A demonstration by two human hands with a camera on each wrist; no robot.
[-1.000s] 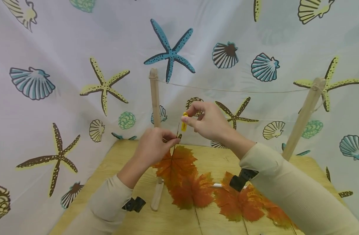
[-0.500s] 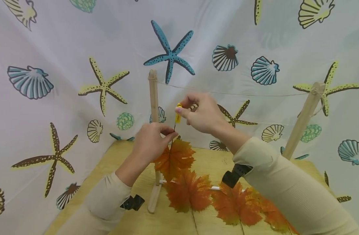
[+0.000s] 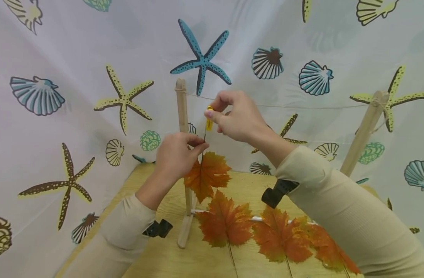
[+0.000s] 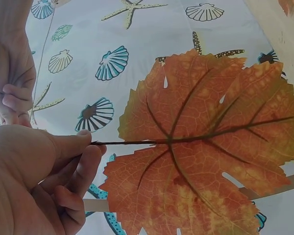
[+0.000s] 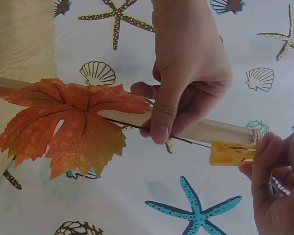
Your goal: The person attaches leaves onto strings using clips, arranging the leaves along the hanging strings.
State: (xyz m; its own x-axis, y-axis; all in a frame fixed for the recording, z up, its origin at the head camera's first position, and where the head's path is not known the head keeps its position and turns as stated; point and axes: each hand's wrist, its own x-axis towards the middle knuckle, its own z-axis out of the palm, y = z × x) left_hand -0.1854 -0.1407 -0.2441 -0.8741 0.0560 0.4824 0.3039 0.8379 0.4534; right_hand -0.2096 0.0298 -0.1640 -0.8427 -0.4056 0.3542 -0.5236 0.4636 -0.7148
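Observation:
In the head view my left hand [image 3: 177,156] pinches the dark stem of an orange artificial maple leaf [image 3: 208,175] between thumb and forefinger. The leaf hangs below the fingers, clear of the tabletop. Just above, my right hand [image 3: 237,117] pinches a small yellow clothespin [image 3: 209,122] by its upper end. In the right wrist view, the tip of the leaf's stem [image 5: 188,141] meets the lower end of the clothespin. Behind my right hand runs a thin string [image 3: 302,107], stretched between two wooden posts.
The left post [image 3: 182,112] stands just behind my left hand, and the right post [image 3: 364,133] leans beside my right sleeve. Several more orange leaves [image 3: 225,224] lie on the wooden table [image 3: 163,255] near a white rod [image 3: 257,219]. A shell-and-starfish cloth [image 3: 76,46] hangs behind.
Both hands have risen toward the string, lifting the leaf away from those on the table. The clothespin has come from beside the stem to its upper end.

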